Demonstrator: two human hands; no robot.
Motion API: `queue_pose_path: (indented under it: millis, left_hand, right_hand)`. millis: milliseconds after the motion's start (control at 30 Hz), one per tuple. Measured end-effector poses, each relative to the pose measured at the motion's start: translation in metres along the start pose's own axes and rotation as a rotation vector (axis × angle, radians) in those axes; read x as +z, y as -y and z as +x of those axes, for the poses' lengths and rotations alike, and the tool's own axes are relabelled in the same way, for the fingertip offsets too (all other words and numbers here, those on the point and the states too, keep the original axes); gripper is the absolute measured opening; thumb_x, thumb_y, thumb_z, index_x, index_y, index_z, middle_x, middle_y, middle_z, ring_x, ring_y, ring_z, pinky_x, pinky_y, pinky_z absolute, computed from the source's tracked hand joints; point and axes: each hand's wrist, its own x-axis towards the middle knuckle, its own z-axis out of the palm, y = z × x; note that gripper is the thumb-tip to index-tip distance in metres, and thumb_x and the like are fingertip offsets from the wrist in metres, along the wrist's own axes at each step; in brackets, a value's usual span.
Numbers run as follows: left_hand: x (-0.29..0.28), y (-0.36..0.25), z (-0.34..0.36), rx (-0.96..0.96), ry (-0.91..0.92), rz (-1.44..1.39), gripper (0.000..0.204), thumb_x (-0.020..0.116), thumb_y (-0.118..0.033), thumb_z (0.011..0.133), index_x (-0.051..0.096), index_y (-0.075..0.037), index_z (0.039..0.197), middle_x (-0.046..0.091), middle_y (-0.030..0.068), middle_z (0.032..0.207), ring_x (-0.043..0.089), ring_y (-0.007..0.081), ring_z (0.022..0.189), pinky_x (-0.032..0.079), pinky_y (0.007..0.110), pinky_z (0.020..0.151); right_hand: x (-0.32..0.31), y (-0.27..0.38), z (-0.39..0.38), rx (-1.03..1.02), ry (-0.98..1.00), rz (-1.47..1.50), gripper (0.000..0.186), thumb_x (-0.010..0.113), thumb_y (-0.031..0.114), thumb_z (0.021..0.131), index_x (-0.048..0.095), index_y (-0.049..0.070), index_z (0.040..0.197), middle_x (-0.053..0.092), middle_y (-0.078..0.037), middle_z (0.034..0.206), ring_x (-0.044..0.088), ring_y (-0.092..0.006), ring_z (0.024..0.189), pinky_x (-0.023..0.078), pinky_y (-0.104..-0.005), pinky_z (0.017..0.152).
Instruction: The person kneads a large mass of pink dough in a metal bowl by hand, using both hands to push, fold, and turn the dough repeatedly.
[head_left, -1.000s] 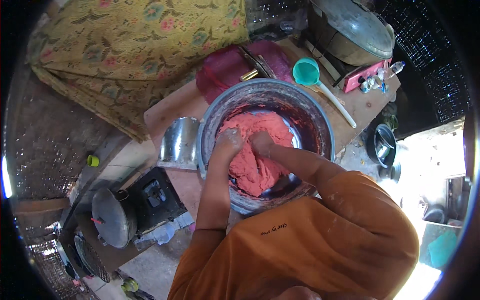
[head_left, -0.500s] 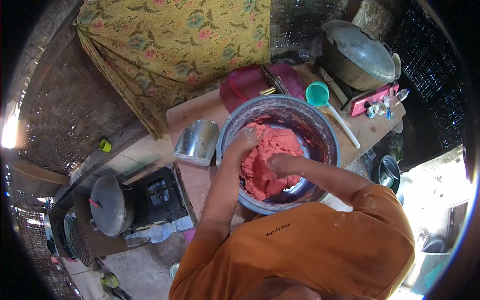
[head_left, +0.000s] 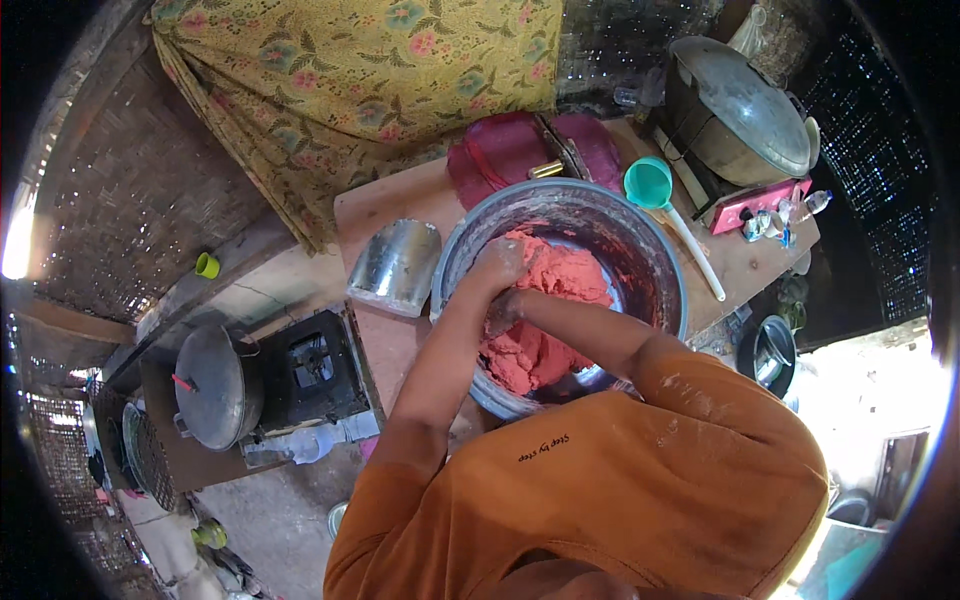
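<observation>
A large mass of pinkish-red dough (head_left: 565,285) fills much of the left and middle of a deep round metal basin (head_left: 672,262). At the dough's far left side my left hand (head_left: 503,260) presses in with its fingers curled into it. Just nearer to me, my right hand (head_left: 502,312) reaches across to the dough's left edge, close by my left wrist. The right hand lies in shadow and its fingers are hidden. Red smears cling to the basin's inner right wall.
Left of the basin stands a shiny metal container (head_left: 395,268). To its right lies a green dipper (head_left: 650,184) with a white handle. A big lidded pot (head_left: 745,105) occupies the far right, behind a pink box (head_left: 765,207). A stove (head_left: 310,365) and another lidded pot (head_left: 215,388) are at left.
My right hand has moved left from the middle of the dough to its left edge, near my left wrist. My left hand stays at the far left, and the view has shifted slightly.
</observation>
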Motion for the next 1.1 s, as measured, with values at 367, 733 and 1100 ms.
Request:
queue_pose_path:
  millis: [367, 733, 1100]
  left_hand:
    - [-0.001, -0.006, 0.0, -0.001, -0.009, 0.05, 0.041, 0.047, -0.038, 0.082, 0.061, 0.001, 0.079, 0.061, 0.0217, 0.082, 0.059, 0.035, 0.079, 0.046, 0.044, 0.073]
    - [0.013, -0.023, 0.001, -0.034, 0.118, 0.041, 0.043, 0.046, -0.039, 0.083, 0.057, 0.002, 0.086, 0.059, 0.0227, 0.089, 0.056, 0.0358, 0.087, 0.043, 0.043, 0.078]
    - [0.004, -0.03, 0.0, -0.092, 0.091, 0.02, 0.039, 0.046, -0.036, 0.081, 0.061, -0.001, 0.085, 0.061, 0.0214, 0.088, 0.06, 0.0333, 0.082, 0.047, 0.042, 0.074]
  right_hand:
    - [0.055, 0.036, -0.064, 0.064, 0.048, -0.1, 0.053, 0.055, 0.052, 0.069, 0.064, 0.008, 0.095, 0.062, -0.013, 0.098, 0.058, -0.0289, 0.091, 0.045, -0.0382, 0.079]
    - [0.035, 0.001, -0.217, 0.173, 0.114, 0.1, 0.052, 0.054, 0.048, 0.074, 0.061, 0.003, 0.099, 0.058, -0.018, 0.105, 0.055, -0.0279, 0.095, 0.042, -0.0371, 0.082]
    - [0.038, -0.076, -0.158, 0.121, -0.35, -0.153, 0.052, 0.07, 0.05, 0.053, 0.064, 0.005, 0.078, 0.061, -0.015, 0.078, 0.058, -0.0306, 0.072, 0.047, -0.0392, 0.066]
